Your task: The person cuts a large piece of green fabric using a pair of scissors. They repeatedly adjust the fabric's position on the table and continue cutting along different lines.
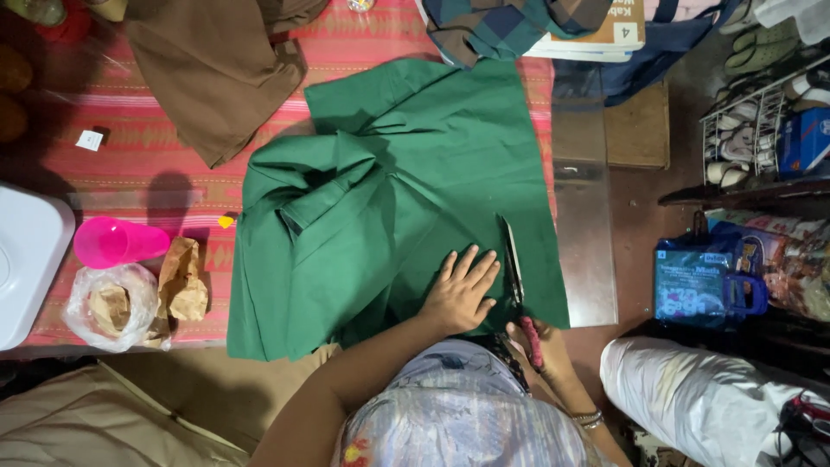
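Green cloth [406, 182]: a large piece, partly folded with creases at its left and middle, spread over a red patterned mat [164, 130]; its lower right part lies directly under both hands.
Scissors [513, 259]: long dark blades, red-pink handle, lying along the cloth's right portion with tips pointing away from the person; just beside the left hand's fingertips.
Left hand [460, 294]: laid flat, palm down on the cloth, fingers [471, 262] spread and extended, pressing the fabric; it clasps nothing.
Right hand [540, 342]: at the cloth's near edge, fingers curled around the scissors' handle; a bracelet [589, 419] sits on the wrist.
Cloth edges: the right edge runs straight, close to the blades, with a narrow strip of green beyond them; the near edge ends at the person's lap.
Open room: a bare strip of floor [584, 251] lies just right of the cloth; the mat shows free above and to the left of it.
Left surroundings: pink cup [117, 242], crumpled brown paper [183, 281], clear plastic bag [108, 304] and a white container [26, 259], all apart from the cloth.
Far side: brown garment [212, 69] and a plaid fabric [501, 26] on books.
Right side: blue bag [702, 281], wire rack [752, 130].
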